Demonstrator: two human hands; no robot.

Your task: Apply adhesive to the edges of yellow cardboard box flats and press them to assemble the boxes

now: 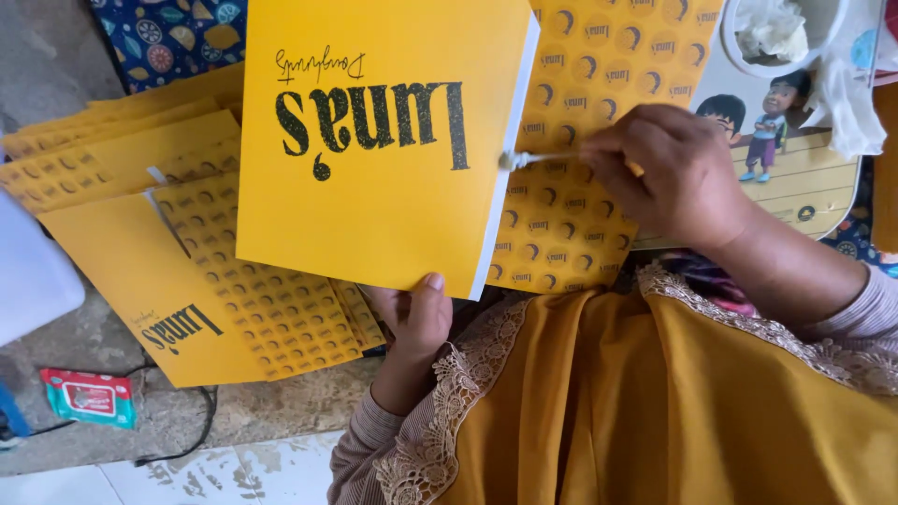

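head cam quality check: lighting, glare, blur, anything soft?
Head view: soft, even daylight, no glare on the yellow box; faint shadow under it on the flat sheets. Left hand and right hand sharp; brush tip slightly soft. White object at left edge close, blurred, overexposed.

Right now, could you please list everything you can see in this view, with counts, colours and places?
Folded yellow cardboard box panel with black lettering: one, yellow, centre, held up.
Flat yellow cardboard box blanks: a stack, count unclear, yellow with patterned insides, left on the floor.
Patterned yellow cardboard sheet: one, yellow, behind the held panel.
Thin white-tipped brush: one, pale, at the panel's right edge.
Red wet-wipe packet: one, red, lower left floor.
Cartoon-printed tray: one, upper right.
White bowl with crumpled tissue: one, top right.
Left hand: grip on the panel's lower edge.
Right hand: grip on the brush.
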